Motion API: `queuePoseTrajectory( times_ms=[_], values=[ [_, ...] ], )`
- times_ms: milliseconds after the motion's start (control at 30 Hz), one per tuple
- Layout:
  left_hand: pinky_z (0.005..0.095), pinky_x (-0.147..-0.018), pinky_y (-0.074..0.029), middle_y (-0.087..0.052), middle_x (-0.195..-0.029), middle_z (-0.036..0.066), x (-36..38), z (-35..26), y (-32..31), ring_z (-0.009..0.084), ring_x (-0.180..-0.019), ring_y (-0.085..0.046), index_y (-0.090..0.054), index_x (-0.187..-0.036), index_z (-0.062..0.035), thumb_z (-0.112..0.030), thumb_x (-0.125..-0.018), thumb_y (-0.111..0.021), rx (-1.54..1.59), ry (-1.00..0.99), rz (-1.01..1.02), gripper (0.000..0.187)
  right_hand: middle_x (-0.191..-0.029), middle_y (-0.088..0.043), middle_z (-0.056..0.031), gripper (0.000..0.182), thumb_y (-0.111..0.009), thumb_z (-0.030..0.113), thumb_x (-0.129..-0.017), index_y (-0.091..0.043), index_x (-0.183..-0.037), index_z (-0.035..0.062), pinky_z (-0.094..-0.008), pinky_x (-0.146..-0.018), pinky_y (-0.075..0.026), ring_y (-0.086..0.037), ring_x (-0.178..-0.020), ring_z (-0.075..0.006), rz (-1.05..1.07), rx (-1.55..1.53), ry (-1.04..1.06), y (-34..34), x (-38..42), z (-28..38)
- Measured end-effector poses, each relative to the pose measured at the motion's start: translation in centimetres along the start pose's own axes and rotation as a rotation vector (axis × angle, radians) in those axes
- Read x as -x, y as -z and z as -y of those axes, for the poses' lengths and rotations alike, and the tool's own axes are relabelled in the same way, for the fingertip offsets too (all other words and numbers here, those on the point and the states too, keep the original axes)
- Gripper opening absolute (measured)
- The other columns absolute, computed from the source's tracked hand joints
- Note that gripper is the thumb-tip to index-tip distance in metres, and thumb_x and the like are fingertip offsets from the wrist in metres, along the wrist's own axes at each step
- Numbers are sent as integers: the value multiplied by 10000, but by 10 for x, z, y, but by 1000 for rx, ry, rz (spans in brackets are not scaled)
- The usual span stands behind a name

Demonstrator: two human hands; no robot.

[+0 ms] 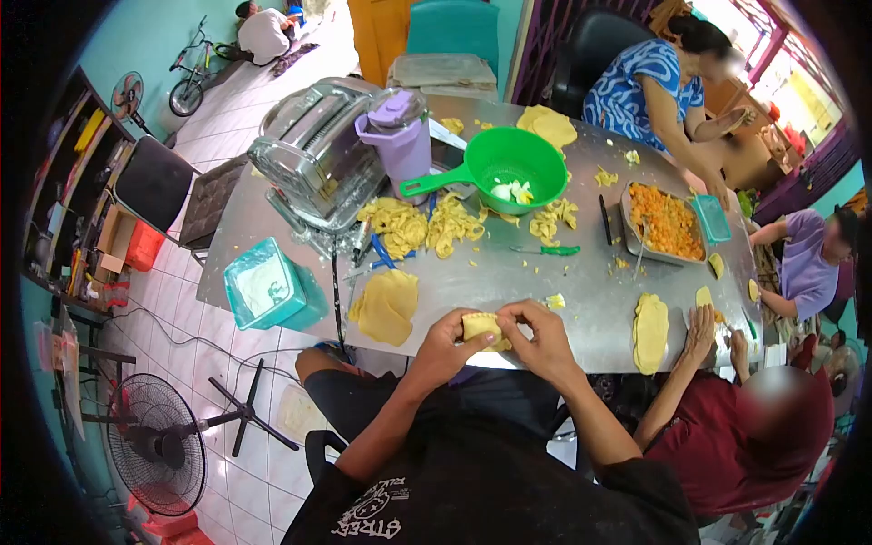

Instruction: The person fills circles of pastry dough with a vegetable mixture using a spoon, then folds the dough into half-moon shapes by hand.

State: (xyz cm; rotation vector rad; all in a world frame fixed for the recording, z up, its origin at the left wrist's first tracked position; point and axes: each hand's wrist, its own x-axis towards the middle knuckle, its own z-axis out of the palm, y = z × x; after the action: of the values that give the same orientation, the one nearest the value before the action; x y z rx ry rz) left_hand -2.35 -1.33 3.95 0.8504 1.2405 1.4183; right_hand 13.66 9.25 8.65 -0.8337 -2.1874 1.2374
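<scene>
A folded dough pastry [481, 325] with a crimped edge is held between my two hands, just over the near edge of the metal table. My left hand [447, 345] wraps its left side, thumb along the lower part. The fingers of my right hand [538, 338] pinch its right end. Left of my hands lies a flat sheet of dough [385, 307]. Beyond them rest a green-handled knife [545, 250], heaps of dough scraps [400, 225] and a green strainer [547, 153] with egg pieces inside.
A silver pasta machine [318, 150] and a purple pitcher [400, 136] stand at back left, near a teal flour tub [272, 289]. At right is a tray of orange filling [668, 222]. Co-workers sit along the right side; one's hand [699, 331] touches dough.
</scene>
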Motion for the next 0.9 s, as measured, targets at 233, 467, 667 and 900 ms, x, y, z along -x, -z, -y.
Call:
queuePoseTrajectory(
  times_ms=[233,467,667,900],
  values=[
    [281,-856,-538,-677,-1083,59,-4,11,0,118,-1000,-650,-575,-1198,10,-74,-954,-693,154,32,74,284,-921,-672,-183,108,-600,70,-957,-673,-972,-7,-403,-760,-517,-652,-833,-362,-135,160,176,-11,0,-5],
    [283,-847,-546,-671,-1091,90,-6,2,5,128,-989,-655,-553,-1227,29,-111,-958,-701,149,54,56,338,-948,-696,-161,154,-652,93,-936,-710,-1032,-13,-354,-792,-544,-686,-867,-282,-107,84,202,-8,-4,-5],
    [279,-831,-541,-667,-1091,85,-6,4,6,124,-971,-650,-553,-1229,23,-137,-949,-721,157,37,80,364,-942,-688,-159,147,-668,103,-930,-708,-1014,-12,-344,-785,-542,-683,-850,-267,-54,-6,57,-9,-5,-15],
    [274,-796,-541,-663,-1075,68,-9,13,5,118,-944,-644,-508,-1356,17,-153,-936,-737,5,100,122,508,-950,-662,-191,156,-609,110,-970,-676,-1052,-4,-399,-785,-531,-665,-866,-342,-72,116,146,-9,-3,-11]
  ],
)
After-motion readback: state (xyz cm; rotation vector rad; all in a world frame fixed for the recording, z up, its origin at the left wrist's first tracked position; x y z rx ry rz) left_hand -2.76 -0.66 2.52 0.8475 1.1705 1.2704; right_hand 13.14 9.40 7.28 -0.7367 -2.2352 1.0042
